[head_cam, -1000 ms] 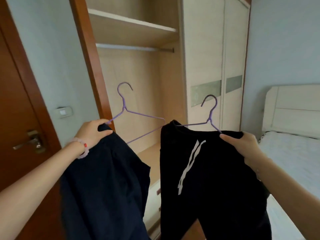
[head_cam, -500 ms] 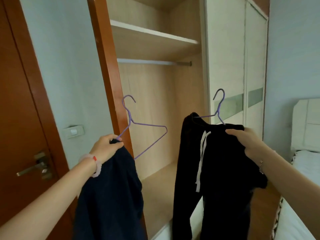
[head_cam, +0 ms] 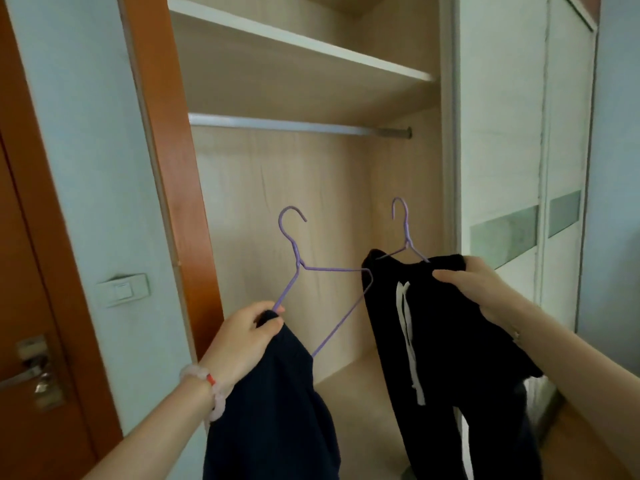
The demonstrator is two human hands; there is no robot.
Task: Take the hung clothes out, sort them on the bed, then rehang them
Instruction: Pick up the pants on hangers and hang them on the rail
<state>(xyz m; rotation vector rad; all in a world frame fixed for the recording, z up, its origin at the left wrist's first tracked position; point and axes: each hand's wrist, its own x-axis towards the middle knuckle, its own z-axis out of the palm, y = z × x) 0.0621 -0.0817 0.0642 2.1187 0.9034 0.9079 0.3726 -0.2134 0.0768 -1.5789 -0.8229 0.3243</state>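
Note:
My left hand (head_cam: 246, 336) grips one end of a purple wire hanger (head_cam: 304, 271) together with a dark navy garment (head_cam: 273, 410) that hangs down from that end. My right hand (head_cam: 474, 285) holds black trousers with a white drawstring (head_cam: 436, 341) draped on a second purple hanger (head_cam: 403, 223). Both hangers are raised in front of the open wardrobe, below its bare metal rail (head_cam: 298, 124).
A wooden shelf (head_cam: 294, 43) sits above the rail. The wardrobe's sliding doors (head_cam: 512, 168) stand at the right, its orange-brown frame (head_cam: 173, 168) at the left. A light switch (head_cam: 123, 289) is on the pale wall, and a brown door with a metal handle (head_cam: 31, 372) is far left.
The view has turned left and closer to the wardrobe; the bed has left the frame. Both hangers with their garments have come nearer to the wardrobe opening and the rail.

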